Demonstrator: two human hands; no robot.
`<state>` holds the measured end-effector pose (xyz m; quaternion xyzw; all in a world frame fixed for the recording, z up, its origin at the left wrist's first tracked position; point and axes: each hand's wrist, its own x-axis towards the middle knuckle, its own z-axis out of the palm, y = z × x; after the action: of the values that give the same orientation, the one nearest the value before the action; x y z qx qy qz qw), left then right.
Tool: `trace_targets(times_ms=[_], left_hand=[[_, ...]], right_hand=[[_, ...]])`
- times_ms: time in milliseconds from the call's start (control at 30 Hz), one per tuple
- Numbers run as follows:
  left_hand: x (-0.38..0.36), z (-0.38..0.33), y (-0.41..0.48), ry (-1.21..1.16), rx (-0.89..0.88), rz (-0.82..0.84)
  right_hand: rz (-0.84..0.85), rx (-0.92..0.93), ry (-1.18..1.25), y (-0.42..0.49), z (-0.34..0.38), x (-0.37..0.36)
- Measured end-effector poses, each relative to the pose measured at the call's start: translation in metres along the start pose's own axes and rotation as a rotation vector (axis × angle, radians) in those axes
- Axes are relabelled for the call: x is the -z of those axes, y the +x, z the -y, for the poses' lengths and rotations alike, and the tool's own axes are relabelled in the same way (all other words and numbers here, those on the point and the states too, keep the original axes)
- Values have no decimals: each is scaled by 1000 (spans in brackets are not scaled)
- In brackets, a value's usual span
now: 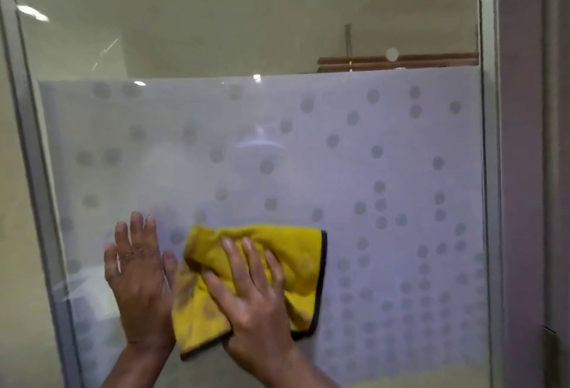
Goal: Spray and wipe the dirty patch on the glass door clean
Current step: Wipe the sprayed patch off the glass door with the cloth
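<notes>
The cloth lies flat against the lower door, under the right hand. The left hand rests on the glass just left of the cloth. Slats sit behind the glass, upper right, beside the frame.

The bare left forearm and right forearm rise from six o'clock. The left hand, at seven o'clock, is flat, palm forward, fingers straight toward twelve. The right hand, just beside it at its three o'clock, lies flat, fingers spread toward eleven.
</notes>
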<state>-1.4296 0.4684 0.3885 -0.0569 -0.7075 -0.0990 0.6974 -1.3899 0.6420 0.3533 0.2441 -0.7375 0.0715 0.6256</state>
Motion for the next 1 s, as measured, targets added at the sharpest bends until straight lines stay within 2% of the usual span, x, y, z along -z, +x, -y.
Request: trace_targets(times_ms=[133,233,300,367,433,567,733,867,1000], left_hand=[[7,-11,2,-93,53,-3],[6,-11,3,-72,44,-9],[6,-11,3,-61,40,-6],[6,-12,3,-57,44,-1],[8,-14,4,-61,51,13],[10,-15,4,-69,68,46],[11,-14,5,-75,70,59],[10,-15,6,-185,130,27],[12,-13,4,-284,157,-35]], right_hand=[[-149,-223,-152,-78,-52,5],[-236,-501,-314,-85,-120,41],[-300,-606,-359,-59,-160,64],[-409,-750,-278,-13,-185,80],[-463,-797,-223,42,-194,86],[-451,-702,-191,148,-171,79],[-236,-278,-120,222,-75,45],[-133,-112,-38,194,-12,16],[-67,-59,1,135,9,4]])
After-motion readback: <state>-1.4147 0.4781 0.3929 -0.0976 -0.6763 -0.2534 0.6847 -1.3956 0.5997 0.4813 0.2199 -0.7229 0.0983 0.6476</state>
